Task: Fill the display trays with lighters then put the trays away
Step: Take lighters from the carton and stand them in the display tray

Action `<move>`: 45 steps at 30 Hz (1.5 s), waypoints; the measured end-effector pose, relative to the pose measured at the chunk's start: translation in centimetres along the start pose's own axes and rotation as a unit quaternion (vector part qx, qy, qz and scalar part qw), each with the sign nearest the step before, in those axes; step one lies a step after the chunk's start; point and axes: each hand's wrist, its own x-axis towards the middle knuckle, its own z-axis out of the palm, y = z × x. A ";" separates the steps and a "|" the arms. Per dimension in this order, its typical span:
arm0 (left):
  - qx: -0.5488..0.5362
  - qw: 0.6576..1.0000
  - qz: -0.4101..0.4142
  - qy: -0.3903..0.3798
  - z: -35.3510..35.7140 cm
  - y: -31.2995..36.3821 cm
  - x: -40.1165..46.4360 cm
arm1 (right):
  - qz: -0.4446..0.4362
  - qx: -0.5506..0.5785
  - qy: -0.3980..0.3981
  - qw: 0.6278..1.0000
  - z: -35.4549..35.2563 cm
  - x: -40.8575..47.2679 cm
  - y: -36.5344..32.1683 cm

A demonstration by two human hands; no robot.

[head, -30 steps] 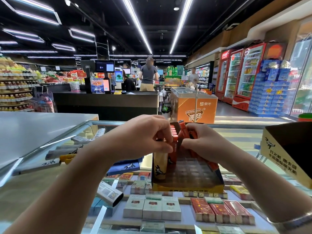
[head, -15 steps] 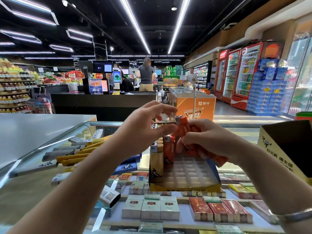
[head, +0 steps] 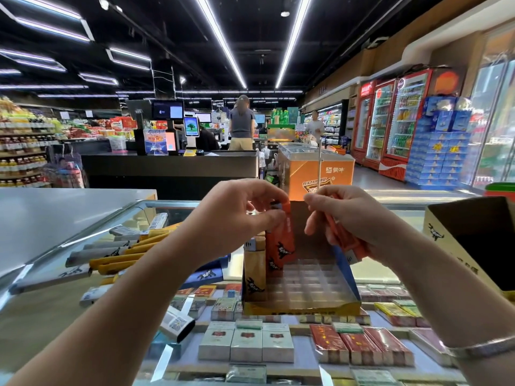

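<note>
Left hand (head: 239, 215) pinches an orange lighter (head: 281, 240) upright at the back-left corner of the display tray (head: 303, 305); right hand (head: 348, 218) grips what appears to be several orange lighters (head: 345, 243) over its right wall. The tray stands on the glass counter (head: 390, 280).

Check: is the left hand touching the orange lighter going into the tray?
Touching. The head view shows the left hand pinching the top of the upright orange lighter between thumb and fingers, with the lighter's lower end in the tray.
</note>
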 end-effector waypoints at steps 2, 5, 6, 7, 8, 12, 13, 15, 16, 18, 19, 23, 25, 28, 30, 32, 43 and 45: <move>0.054 0.998 0.017 -0.016 0.1 0.0 -0.1 | -0.005 0.008 0.044 0.999 0.1 0.0 0.0; 0.114 0.992 0.019 -0.043 0.5 0.2 -0.3 | -0.017 0.009 0.066 0.998 0.3 0.1 0.0; 0.130 0.990 0.016 -0.053 0.7 0.3 -0.3 | -0.018 0.007 0.067 0.998 0.3 0.1 0.0; 0.147 0.987 0.014 -0.061 0.9 0.3 -0.3 | -0.018 0.005 0.067 0.998 0.4 0.1 0.0; 0.165 0.984 0.014 -0.067 1.0 0.4 -0.2 | -0.017 0.003 0.066 0.998 0.4 0.0 0.0; 0.235 0.969 0.020 -0.074 1.3 0.7 -0.4 | -0.017 0.000 0.070 0.997 0.5 0.0 0.1; 0.253 0.965 0.018 -0.073 1.2 0.8 -0.4 | -0.016 0.003 0.072 0.997 0.6 0.0 0.1; 0.293 0.954 0.017 -0.067 1.1 1.0 -0.5 | -0.009 0.010 0.076 0.997 0.6 0.1 0.1; 0.315 0.947 0.021 -0.065 1.0 1.1 -0.5 | -0.001 0.014 0.077 0.997 0.6 0.2 0.1; 0.350 0.934 0.031 -0.064 0.9 1.3 -0.7 | 0.019 0.029 0.079 0.996 0.6 0.4 0.2; 0.357 0.931 0.032 -0.065 0.8 1.3 -0.7 | 0.029 0.042 0.081 0.995 0.6 0.5 0.3; 0.325 0.944 0.027 -0.057 1.0 1.3 -0.8 | 0.056 0.172 0.074 0.981 0.4 0.7 0.4; 0.288 0.956 0.045 -0.043 1.3 1.5 -0.7 | 0.062 0.247 0.063 0.965 0.3 0.7 0.3; 0.253 0.963 0.092 0.008 1.8 2.0 -0.7 | 0.055 0.307 0.049 0.949 0.3 0.6 0.0; 0.230 0.964 0.117 0.057 2.1 2.0 -0.7 | 0.052 0.338 0.030 0.939 0.5 0.4 -0.1; 0.189 0.970 0.121 0.094 2.1 2.0 -0.6 | 0.050 0.360 0.013 0.932 0.6 0.4 -0.1; -0.067 0.983 0.012 0.168 -0.2 1.2 0.1 | -0.057 0.136 0.185 0.972 -0.3 1.1 0.6; -0.044 0.991 0.016 0.128 -0.2 1.1 0.1 | -0.046 0.054 0.219 0.973 -0.8 1.4 1.2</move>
